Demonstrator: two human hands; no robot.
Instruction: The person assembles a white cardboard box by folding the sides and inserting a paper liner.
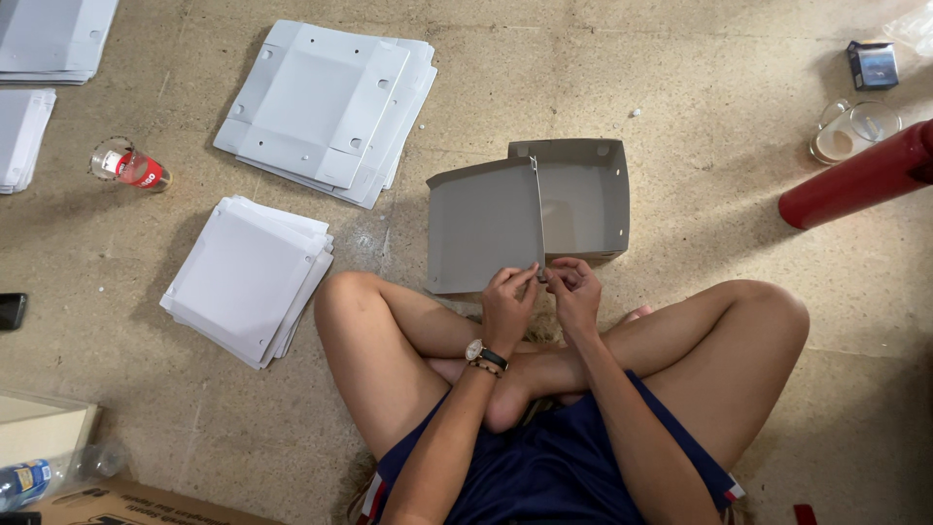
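both my left hand (507,303) and right hand (575,292) pinching the grey box (530,209) corner; flat white stacks (326,107) at 10 o'clock; red bottle (131,167) at 9; bare speckled floor (680,78)

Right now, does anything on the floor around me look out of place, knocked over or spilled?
Yes: a small red-capped bottle lies on its side on the floor, left of the stack of flat grey sheets. No spill shows. Both hands, left hand and right hand, pinch the near corner of the half-folded grey box.
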